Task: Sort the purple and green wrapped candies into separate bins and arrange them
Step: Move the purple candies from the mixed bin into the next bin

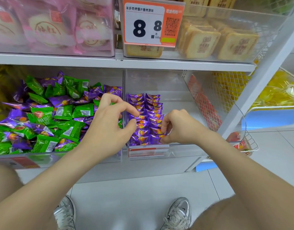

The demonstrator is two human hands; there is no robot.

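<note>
A clear left bin (pixel 58 159) holds a loose heap of green wrapped candies (pixel 43 118) mixed with purple ones (pixel 60 100). The clear right bin (pixel 179 151) holds purple wrapped candies (pixel 152 113) stacked in two neat rows along its left side. My left hand (pixel 109 123) hovers over the divider between the bins, thumb and forefinger pinching a purple candy (pixel 134 117) in the left row. My right hand (pixel 177 127) rests at the near end of the right row, fingertips closed on a purple candy (pixel 162 135).
A wire basket (pixel 209 103) with red packets stands to the right of the bins. The shelf above (pixel 143 63) carries bins of pink-wrapped cakes and toast slices, with an orange price tag (pixel 152 22). My shoes (pixel 179 213) stand on the tiled floor below.
</note>
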